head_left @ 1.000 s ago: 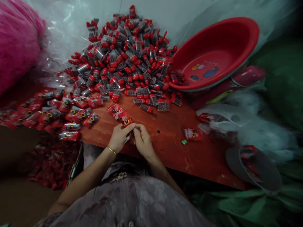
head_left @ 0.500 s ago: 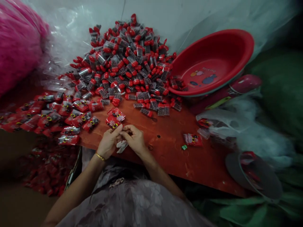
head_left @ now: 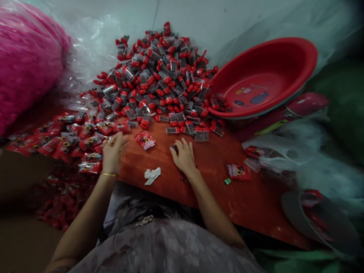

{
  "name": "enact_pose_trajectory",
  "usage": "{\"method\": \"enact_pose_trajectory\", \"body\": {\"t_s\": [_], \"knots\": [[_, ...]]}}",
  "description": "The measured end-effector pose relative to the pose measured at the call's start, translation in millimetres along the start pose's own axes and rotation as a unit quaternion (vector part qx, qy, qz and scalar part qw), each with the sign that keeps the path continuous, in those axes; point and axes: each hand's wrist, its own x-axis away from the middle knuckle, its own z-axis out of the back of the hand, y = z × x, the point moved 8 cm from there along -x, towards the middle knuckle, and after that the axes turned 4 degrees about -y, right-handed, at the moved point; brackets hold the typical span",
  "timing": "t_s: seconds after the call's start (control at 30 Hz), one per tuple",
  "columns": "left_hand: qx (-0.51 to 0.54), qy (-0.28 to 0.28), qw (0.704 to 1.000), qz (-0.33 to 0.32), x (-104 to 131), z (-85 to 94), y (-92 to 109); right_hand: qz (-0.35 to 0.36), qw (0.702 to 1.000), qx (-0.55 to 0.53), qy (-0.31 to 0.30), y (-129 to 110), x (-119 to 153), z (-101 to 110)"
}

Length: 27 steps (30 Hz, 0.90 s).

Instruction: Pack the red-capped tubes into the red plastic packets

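My left hand (head_left: pixel 114 153), with a gold bangle at the wrist, hovers at the right side of a heap of filled red packets (head_left: pixel 65 144). Motion smears its fingers, so I cannot tell what they hold. On the orange-red tabletop, my right hand (head_left: pixel 184 157) has bent fingers, and a small dark thing (head_left: pixel 175 149) shows between thumb and forefinger; its kind is unclear. Between the hands lie some flat red printed packets (head_left: pixel 145 140) and, closer to me, a crumpled white strip (head_left: pixel 152 176).
Behind the hands rises a large pile of clear tubes with red caps (head_left: pixel 159 79). A red basin (head_left: pixel 264 76) tilts at the right. A pink bag (head_left: pixel 28 60) stands far left. Nearer right are a red packet (head_left: pixel 239 172), a green scrap (head_left: pixel 227 181) and a grey container (head_left: pixel 295 212).
My hands were together over the red packets and have parted, left hand to the left, right hand to the right. The white strip that was beneath them now lies uncovered. The view has shifted slightly.
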Motion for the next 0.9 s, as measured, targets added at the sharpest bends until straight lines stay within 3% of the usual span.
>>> {"method": "enact_pose_trajectory", "body": {"t_s": [0.07,0.17,0.27,0.43,0.53,0.7,0.9], "knots": [[-0.182,-0.057,0.974,-0.125,3,-29.6,1,0.012,1.0,-0.017,0.016,-12,11,6],[-0.384,-0.101,0.882,-0.253,4,-59.9,-10,0.011,0.998,-0.049,0.022,-35,9,12],[-0.497,-0.101,0.819,-0.267,-6,-61.5,-27,-0.014,0.997,-0.074,-0.002,-54,-12,6],[-0.628,-0.1,0.723,-0.271,-11,-58.3,-40,-0.068,0.992,-0.08,-0.077,-68,-46,-24],[-0.643,-0.113,0.707,-0.27,-6,-61.0,-43,-0.058,0.993,-0.052,-0.093,-68,-50,-29],[-0.634,-0.114,0.717,-0.267,0,-66.7,-48,-0.046,0.993,-0.02,-0.108,-60,-43,-27],[-0.627,-0.103,0.731,-0.247,-2,-74.9,-50,-0.013,0.997,-0.075,0.017,-57,-41,-11]]}}
